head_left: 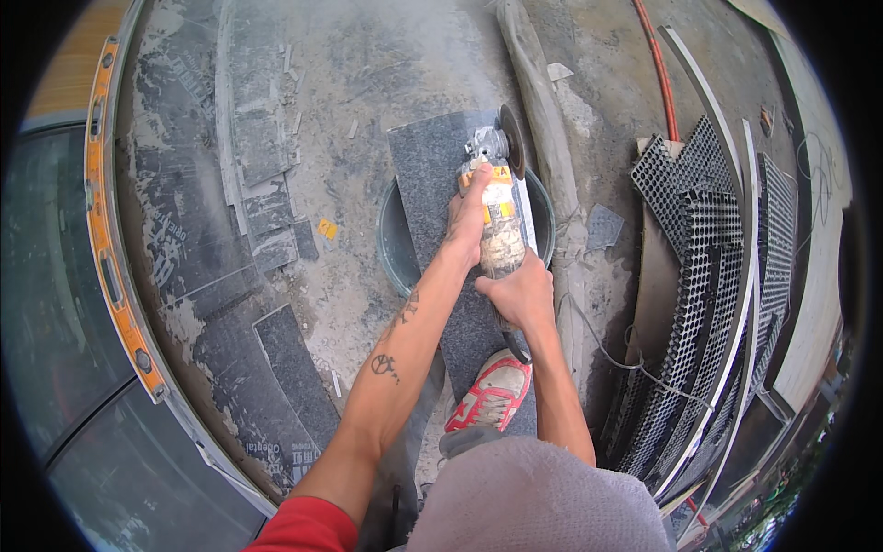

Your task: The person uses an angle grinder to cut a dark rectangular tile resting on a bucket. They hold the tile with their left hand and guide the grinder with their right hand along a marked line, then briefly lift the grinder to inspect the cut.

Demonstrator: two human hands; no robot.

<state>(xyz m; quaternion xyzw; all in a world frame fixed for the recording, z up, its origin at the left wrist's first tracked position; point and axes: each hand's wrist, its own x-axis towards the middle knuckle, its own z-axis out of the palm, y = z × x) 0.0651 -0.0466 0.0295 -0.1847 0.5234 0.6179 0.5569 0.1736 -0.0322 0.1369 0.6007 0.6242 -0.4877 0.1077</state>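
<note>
An angle grinder [502,213] with a dusty, yellow-marked body is gripped in both my hands. My left hand [467,219] wraps round its front part, near the metal head. Farther back, my right hand [521,291] is closed round the rear of the body. The thin round disc [512,141] stands on edge at the right edge of a dark grey speckled stone slab [428,156]. Beneath the slab is a round dark bucket [387,253], largely covered by it. My red and white shoe [492,394] rests on the slab's near part. Pale dust hangs beyond the grinder.
An orange spirit level [112,267] lies along the left side. Grey slabs [299,368] cover the left ground. A dusty rolled bundle [543,110] runs beside the bucket. At right are black perforated sheets [708,267], long metal strips [752,230], a cable [607,354] and a red hose [658,64].
</note>
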